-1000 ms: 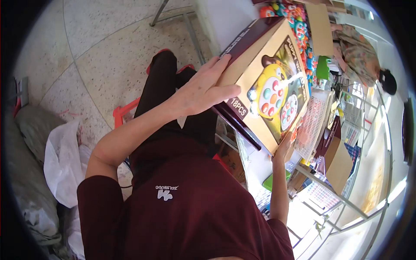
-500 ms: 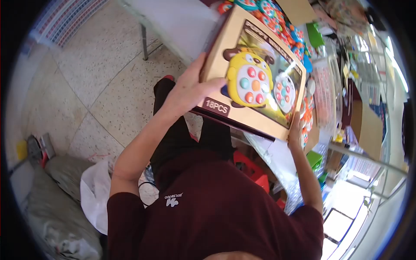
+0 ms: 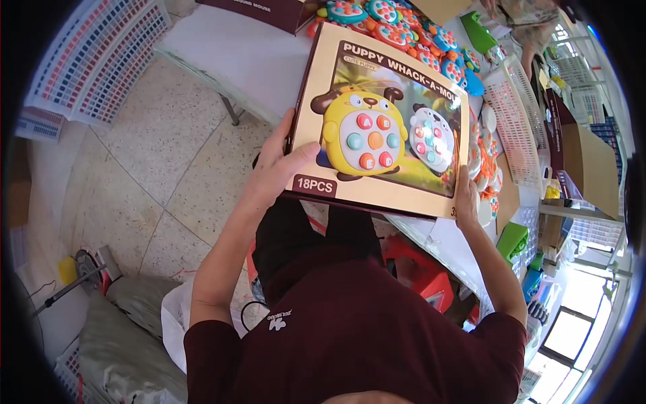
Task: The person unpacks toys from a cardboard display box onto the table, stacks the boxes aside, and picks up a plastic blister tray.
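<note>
Box (image 3: 377, 121) straighter in view, edges apparently inside both grips (image 3: 274, 170) (image 3: 465, 202)

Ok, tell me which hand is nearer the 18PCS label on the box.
Left. The left hand holds the box at the side right by the label; the right hand is at the opposite side, across the front from it.

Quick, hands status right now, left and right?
Left hand: closed on the left edge of the puppy box, thumb on its front.
Right hand: holding the same box at its right edge.
</note>
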A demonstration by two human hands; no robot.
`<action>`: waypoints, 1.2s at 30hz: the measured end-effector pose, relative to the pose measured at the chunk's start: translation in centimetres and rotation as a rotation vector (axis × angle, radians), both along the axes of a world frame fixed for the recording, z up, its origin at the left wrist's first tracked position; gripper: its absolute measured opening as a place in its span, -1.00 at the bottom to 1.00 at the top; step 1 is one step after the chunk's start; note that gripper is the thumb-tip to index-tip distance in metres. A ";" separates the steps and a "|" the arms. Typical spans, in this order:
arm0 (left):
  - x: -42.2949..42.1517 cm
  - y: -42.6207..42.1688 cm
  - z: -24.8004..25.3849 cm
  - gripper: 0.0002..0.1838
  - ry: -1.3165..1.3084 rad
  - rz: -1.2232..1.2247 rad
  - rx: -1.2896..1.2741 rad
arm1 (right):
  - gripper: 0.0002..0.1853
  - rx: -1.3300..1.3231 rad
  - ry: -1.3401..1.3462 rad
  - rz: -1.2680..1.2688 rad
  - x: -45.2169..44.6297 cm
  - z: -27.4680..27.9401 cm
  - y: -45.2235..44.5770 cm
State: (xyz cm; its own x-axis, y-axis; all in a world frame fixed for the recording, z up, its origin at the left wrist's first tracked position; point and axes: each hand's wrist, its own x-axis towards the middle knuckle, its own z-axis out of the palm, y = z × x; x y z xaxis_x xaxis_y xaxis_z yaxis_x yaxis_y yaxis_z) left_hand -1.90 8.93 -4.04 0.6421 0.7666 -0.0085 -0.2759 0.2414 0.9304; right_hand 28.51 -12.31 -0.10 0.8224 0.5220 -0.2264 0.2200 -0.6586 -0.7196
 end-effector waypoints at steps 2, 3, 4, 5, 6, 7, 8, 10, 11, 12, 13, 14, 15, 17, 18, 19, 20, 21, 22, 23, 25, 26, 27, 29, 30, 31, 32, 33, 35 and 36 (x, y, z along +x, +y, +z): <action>-0.2 0.0 0.1 -0.10 0.017 -0.051 -0.047 | -0.41 0.063 0.034 0.014 -0.4 0.1 0.1; -0.1 0.0 0.1 -0.11 0.017 -0.044 -0.059 | -0.41 0.056 0.051 -0.017 -0.7 0.5 0.2; -0.1 0.0 0.1 -0.11 0.022 -0.036 -0.050 | -0.41 0.051 0.068 -0.046 -0.8 0.6 0.4; 0.0 0.0 0.1 -0.11 0.017 -0.026 -0.035 | -0.41 0.058 0.058 -0.039 -0.5 0.4 0.4; 0.0 -0.1 0.2 -0.11 0.011 -0.019 -0.022 | -0.41 0.064 0.064 -0.035 -0.6 0.5 0.5; 0.1 -0.1 0.4 -0.11 0.005 -0.018 -0.042 | -0.41 0.067 0.077 -0.033 -1.1 1.1 0.8; 0.1 0.0 0.4 -0.11 0.008 -0.019 -0.041 | -0.40 0.066 0.088 -0.034 -1.3 1.5 0.8; 0.3 -0.1 0.1 -0.13 -0.013 -0.033 -0.076 | -0.40 0.044 0.070 -0.013 -0.4 1.1 0.4; 0.3 -0.2 0.1 -0.13 -0.008 -0.039 -0.085 | -0.39 0.023 0.050 0.011 -0.1 0.8 0.2; 0.4 -0.3 0.2 -0.13 -0.023 -0.033 -0.100 | -0.39 0.016 0.055 0.007 0.0 0.6 0.0; 0.4 -0.3 0.4 -0.14 -0.037 -0.026 -0.114 | -0.39 0.034 0.058 -0.011 0.0 0.5 0.1; 0.3 -0.2 0.4 -0.14 -0.031 -0.027 -0.120 | -0.38 0.053 0.061 -0.028 0.0 0.4 0.1; 0.3 -0.3 0.5 -0.14 -0.018 -0.019 -0.115 | -0.37 0.060 0.078 -0.006 0.1 0.5 0.1; 0.4 -0.3 0.7 -0.15 -0.003 -0.015 -0.112 | -0.36 0.041 0.077 -0.013 -0.3 1.0 0.3; 0.4 -0.4 0.9 -0.16 -0.002 -0.011 -0.107 | -0.35 0.028 0.073 -0.020 -0.4 1.0 0.3; 0.4 -0.4 0.9 -0.16 0.000 -0.008 -0.102 | -0.33 0.054 0.095 -0.011 -0.4 0.8 0.4; 0.4 -0.5 0.9 -0.16 0.005 -0.017 -0.103 | -0.33 0.053 0.099 -0.020 -0.5 0.9 0.4; 0.3 -0.5 0.9 -0.16 0.012 -0.013 -0.110 | -0.33 0.054 0.108 -0.012 -0.8 1.2 0.5; 0.2 -0.5 0.8 -0.17 0.019 -0.008 -0.116 | -0.33 0.056 0.117 -0.004 -1.2 1.4 0.6; 0.1 -0.5 0.7 -0.17 0.023 -0.017 -0.115 | -0.33 0.046 0.146 -0.017 -1.1 1.3 0.5; 0.3 -0.5 0.4 -0.16 0.026 -0.007 -0.112 | -0.33 0.049 0.135 0.007 -1.0 1.1 0.5; 0.4 -0.5 0.3 -0.16 0.021 -0.022 -0.114 | -0.34 0.048 0.121 0.038 -1.1 1.3 0.5; 0.4 -0.6 0.3 -0.17 0.013 -0.011 -0.138 | -0.33 0.035 0.124 0.030 -1.3 1.7 0.6; 0.3 -0.7 0.3 -0.22 0.006 -0.003 -0.165 | -0.33 0.034 0.102 0.032 -0.9 1.2 0.3; 0.4 -0.7 0.5 -0.22 0.001 -0.019 -0.163 | -0.33 0.033 0.081 0.047 -0.4 0.6 0.1; 0.5 -0.9 0.9 -0.24 -0.023 -0.025 -0.178 | -0.33 0.051 0.060 0.091 0.3 -0.1 -0.1; 0.6 -1.0 1.4 -0.26 -0.046 -0.029 -0.192 | -0.33 0.053 0.055 0.078 0.9 -0.4 -0.4; 0.6 -1.1 1.9 -0.28 -0.024 -0.022 -0.199 | -0.33 0.042 0.070 0.078 1.3 -0.8 -0.6; 0.6 -1.1 1.8 -0.27 -0.016 -0.030 -0.196 | -0.34 0.072 0.173 0.090 0.7 -0.3 -0.3; 0.5 -1.1 1.7 -0.27 -0.008 -0.029 -0.195 | -0.34 0.074 0.174 0.084 0.3 -0.1 -0.2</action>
State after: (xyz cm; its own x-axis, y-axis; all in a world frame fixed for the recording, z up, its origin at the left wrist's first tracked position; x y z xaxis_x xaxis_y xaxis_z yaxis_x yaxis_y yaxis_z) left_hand -1.36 7.86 -2.33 0.6643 0.7323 -0.1496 -0.2735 0.4244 0.8632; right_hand 28.85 -12.51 -0.15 0.7270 0.6078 -0.3194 0.1406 -0.5872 -0.7971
